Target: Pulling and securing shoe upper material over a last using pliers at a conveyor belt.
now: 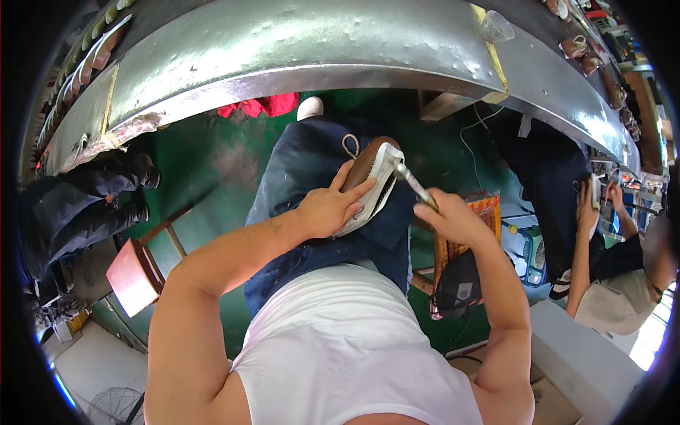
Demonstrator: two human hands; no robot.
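On the lap, over dark blue trousers (304, 177), the left hand (327, 210) clamps a brown shoe (366, 166), sole side turned up, likely so it stays steady. Right hand (453, 219) is closed around a slim metal tool (412, 185), tip touching the shoe's white edge near the toe. Beside the right knee stands an orange patterned box (489, 205). Ahead curves a long metal desk (283, 57), a clear cup (496, 27) on it
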